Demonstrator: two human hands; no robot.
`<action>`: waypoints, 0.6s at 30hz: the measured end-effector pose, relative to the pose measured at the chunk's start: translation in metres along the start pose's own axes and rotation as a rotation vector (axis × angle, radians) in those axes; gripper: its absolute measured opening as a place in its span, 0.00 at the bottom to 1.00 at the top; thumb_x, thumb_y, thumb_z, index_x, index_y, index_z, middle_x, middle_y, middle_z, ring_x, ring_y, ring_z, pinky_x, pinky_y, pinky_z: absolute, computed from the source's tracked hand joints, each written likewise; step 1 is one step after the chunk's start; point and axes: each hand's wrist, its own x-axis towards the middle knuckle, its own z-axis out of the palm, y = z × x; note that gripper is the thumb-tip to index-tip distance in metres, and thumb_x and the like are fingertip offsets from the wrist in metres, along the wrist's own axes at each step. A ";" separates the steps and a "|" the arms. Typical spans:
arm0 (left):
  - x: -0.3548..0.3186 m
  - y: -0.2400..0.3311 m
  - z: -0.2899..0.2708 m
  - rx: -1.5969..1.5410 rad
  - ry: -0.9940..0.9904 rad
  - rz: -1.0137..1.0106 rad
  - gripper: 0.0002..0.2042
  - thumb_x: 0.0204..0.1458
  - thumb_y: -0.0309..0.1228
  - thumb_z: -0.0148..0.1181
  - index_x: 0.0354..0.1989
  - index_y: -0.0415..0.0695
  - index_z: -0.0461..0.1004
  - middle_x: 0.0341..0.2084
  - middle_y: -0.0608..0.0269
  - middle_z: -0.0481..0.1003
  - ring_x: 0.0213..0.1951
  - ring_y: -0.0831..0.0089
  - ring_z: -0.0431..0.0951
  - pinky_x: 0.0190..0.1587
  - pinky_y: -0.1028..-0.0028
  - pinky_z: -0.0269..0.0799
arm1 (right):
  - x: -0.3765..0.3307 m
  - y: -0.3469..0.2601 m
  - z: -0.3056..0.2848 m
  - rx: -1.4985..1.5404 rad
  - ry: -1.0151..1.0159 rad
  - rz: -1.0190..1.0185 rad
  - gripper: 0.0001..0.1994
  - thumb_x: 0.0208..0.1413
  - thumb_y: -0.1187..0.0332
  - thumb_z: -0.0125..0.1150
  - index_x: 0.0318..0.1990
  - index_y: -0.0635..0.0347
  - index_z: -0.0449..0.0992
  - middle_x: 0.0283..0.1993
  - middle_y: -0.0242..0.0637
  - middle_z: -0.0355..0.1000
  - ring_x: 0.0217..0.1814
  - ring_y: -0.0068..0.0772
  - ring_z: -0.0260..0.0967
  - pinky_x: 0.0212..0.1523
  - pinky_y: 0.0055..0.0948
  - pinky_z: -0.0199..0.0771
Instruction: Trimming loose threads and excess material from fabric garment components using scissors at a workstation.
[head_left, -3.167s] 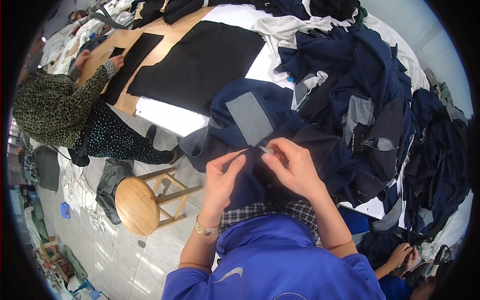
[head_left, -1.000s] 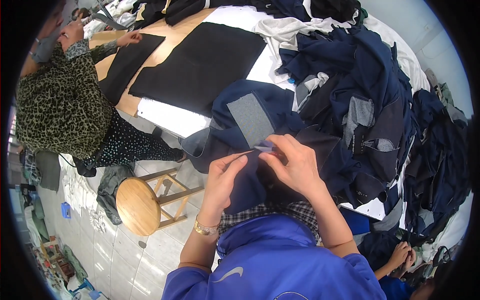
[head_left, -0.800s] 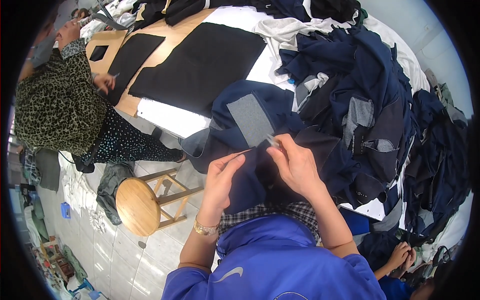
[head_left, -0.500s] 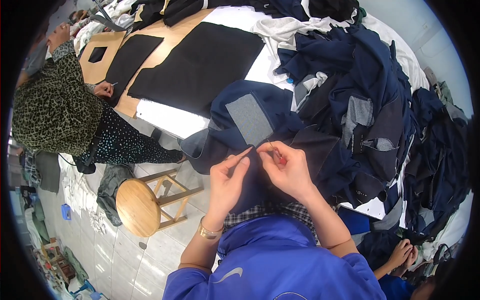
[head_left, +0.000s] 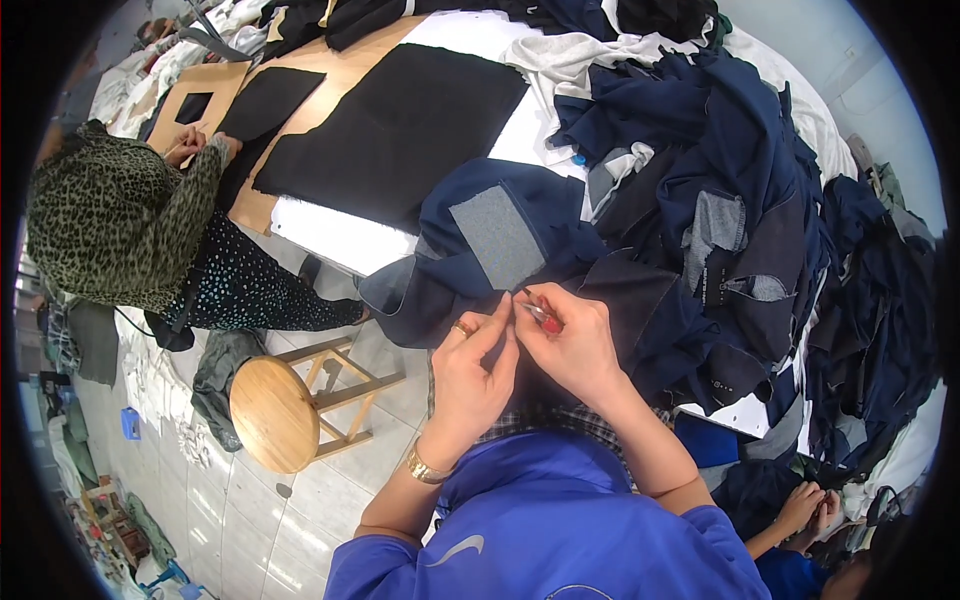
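My left hand (head_left: pixel 474 362) is closed in a pinch at the edge of a dark navy cloth piece (head_left: pixel 400 305) in front of my body. Against its fingertips, my right hand (head_left: pixel 570 335) is closed too. It holds a small red-handled metal tool (head_left: pixel 545 320), whose exact kind is too small to tell. What lies between the touching fingertips is hidden. Just beyond both hands, a grey rectangular patch (head_left: pixel 497 238) shows on the navy cloth.
A large heap of navy garments (head_left: pixel 740 130) covers the table's right side. Black cut panels (head_left: pixel 400 130) lie on the white tabletop (head_left: pixel 335 235). A co-worker (head_left: pixel 120 220) stands at the left; a wooden stool (head_left: pixel 275 413) is nearby. Another person's hands (head_left: pixel 808 508) show at lower right.
My left hand has moved right and up, so its fingertips now meet my right hand's. The red tool shows more. The co-worker's arms have come together over the brown template.
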 end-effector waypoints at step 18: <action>-0.001 -0.019 -0.003 -0.890 -0.123 -0.522 0.14 0.54 0.25 0.52 0.49 0.37 0.72 0.36 0.66 0.75 0.37 0.82 0.70 0.44 0.83 0.63 | 0.004 0.007 -0.001 0.288 -0.054 0.289 0.05 0.45 0.73 0.59 0.27 0.67 0.74 0.13 0.26 0.58 0.16 0.09 0.50 0.17 0.17 0.51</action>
